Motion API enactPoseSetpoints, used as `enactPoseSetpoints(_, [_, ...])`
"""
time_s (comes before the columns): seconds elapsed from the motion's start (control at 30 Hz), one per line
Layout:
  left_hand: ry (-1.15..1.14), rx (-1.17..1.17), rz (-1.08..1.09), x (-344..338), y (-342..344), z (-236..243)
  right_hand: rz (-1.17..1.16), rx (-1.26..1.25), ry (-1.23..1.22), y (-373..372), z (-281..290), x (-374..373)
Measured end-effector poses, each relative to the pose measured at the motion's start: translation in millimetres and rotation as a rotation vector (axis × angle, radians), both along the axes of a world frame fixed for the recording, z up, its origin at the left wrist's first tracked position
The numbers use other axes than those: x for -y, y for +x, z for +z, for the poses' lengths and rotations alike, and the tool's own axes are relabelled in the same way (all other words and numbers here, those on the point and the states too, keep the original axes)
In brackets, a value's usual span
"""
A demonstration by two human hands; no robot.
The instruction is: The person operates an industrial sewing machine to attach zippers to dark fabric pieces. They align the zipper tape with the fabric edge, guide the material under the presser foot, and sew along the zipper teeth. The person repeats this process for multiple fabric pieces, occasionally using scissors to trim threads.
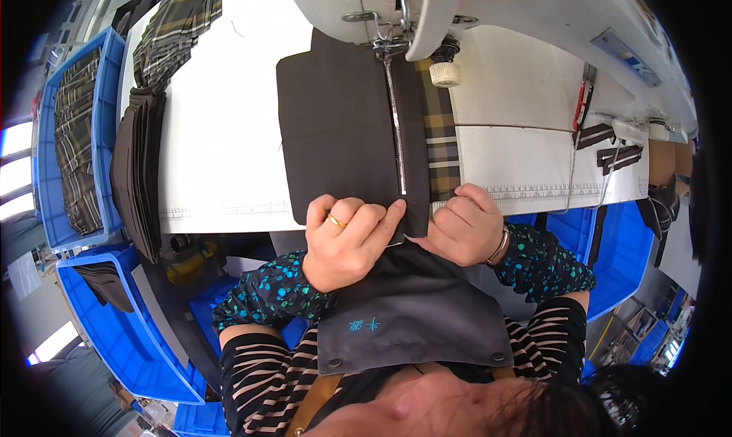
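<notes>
A dark brown fabric piece (335, 124) lies under the sewing machine's presser foot (383, 46), with a silver zipper (398, 147) running lengthwise along it and a plaid fabric strip (441, 117) along its right side. My left hand (347, 239), wearing a gold ring, has its fingers curled on the dark fabric's near end, the index fingertip beside the zipper's lower end. My right hand (465, 227) is closed on the fabric's near right edge, by the plaid strip. The part of the fabric under both hands is partly hidden.
Folded dark pieces (137, 162) and plaid cloth (171, 29) lie left on the white table (213, 132). Blue bins (114, 155) (126, 345) (621, 261) flank it. Red-handled snips (581, 101) and striped strips (618, 156) lie right, beside the machine body (564, 25).
</notes>
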State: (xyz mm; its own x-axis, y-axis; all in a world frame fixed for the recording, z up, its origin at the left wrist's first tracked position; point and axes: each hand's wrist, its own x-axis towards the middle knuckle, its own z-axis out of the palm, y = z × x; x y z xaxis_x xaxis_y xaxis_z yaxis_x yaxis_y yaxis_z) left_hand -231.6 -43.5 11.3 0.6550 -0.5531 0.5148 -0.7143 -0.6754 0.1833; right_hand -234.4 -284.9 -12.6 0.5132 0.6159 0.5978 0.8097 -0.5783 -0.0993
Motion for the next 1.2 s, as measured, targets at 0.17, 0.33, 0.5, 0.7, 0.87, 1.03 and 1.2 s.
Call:
enactPoseSetpoints(0.17, [0.002,0.020,0.011,1,1,0,0.001,0.013,0.013,0,0,-1])
enactPoseSetpoints(0.33, [0.006,0.008,0.038,5,-1,1,0.007,0.000,0.008,0,2,0])
enactPoseSetpoints(0.5, [0.036,0.010,0.037,5,-1,2,0.010,-0.001,0.006,0,1,0])
enactPoseSetpoints(0.7, [0.119,-0.044,0.019,3,-3,12,0.094,-0.152,0.091,0,9,4])
enactPoseSetpoints(0.87, [0.125,-0.197,0.023,7,-5,28,0.030,-0.255,0.133,18,31,5])
enactPoseSetpoints(1.03, [0.127,-0.248,-0.003,5,-2,33,-0.007,-0.213,-0.006,25,26,-11])
enactPoseSetpoints(1.2, [0.026,-0.144,-0.104,-5,17,19,-0.019,-0.230,-0.071,21,27,-8])
